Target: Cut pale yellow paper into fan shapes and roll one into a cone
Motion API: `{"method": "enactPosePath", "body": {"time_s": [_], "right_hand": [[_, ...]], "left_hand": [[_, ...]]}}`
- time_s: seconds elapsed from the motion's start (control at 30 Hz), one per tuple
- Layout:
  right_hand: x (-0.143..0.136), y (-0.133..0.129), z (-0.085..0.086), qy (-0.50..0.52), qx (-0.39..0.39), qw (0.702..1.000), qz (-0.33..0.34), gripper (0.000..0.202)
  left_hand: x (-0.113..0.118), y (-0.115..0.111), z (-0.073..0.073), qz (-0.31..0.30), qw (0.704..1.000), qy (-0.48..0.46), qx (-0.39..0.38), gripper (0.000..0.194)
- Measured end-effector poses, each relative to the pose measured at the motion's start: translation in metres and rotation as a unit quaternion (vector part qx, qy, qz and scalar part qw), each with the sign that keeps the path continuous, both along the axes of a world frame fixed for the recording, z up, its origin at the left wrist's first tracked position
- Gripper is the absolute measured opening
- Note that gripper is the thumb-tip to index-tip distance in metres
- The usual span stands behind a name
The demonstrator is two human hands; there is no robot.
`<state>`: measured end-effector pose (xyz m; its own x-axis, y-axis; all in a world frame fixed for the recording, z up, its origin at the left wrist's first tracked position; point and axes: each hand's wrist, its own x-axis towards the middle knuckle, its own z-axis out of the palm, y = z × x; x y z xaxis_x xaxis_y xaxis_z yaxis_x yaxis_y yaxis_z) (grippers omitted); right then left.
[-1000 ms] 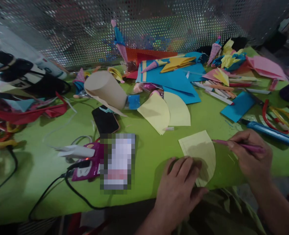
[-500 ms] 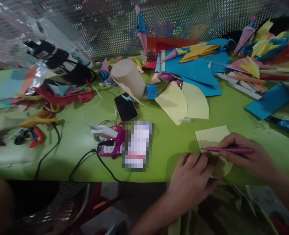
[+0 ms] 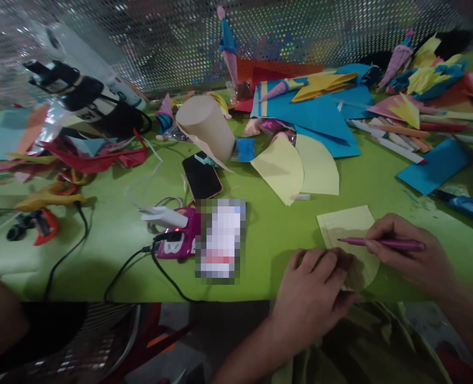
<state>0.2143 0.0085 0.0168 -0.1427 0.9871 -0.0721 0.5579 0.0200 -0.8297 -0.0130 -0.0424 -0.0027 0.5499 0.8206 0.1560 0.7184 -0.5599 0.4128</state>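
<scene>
My right hand holds a pink pen near its middle. The pen's tip lies over a pale yellow paper piece with one rounded edge, on the green table. Whether the tip touches the paper is too fine to tell. My left hand rests on the lower left part of this paper, fingers curled and close together; what lies beneath the fingertips is hidden. Farther back lie two yellow fan-shaped papers, overlapping each other, with a small white piece by them.
A lit phone lies beside a purple power strip with cables. Behind are a dark phone, a beige paper roll, a black bottle and blue sheets. A blue cutter is at right. Someone's arm shows at lower left.
My right hand has moved the pen slightly to the right, uncovering more of the paper. My left hand stays on the paper. The view has shifted a little, and the person's arm at left reaches less far up.
</scene>
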Motion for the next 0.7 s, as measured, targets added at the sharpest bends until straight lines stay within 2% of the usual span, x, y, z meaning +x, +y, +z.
{"method": "enactPosePath", "body": {"time_s": [0.37, 0.7], "right_hand": [[0.009, -0.005, 0.001, 0.009, 0.089, 0.977, -0.192, 0.017], [0.014, -0.003, 0.000, -0.011, 0.134, 0.963, -0.233, 0.020]], "left_hand": [[0.000, 0.000, 0.000, 0.004, 1.000, 0.000, -0.001, 0.047], [0.000, 0.001, -0.001, -0.003, 1.000, -0.018, 0.013, 0.049]]}}
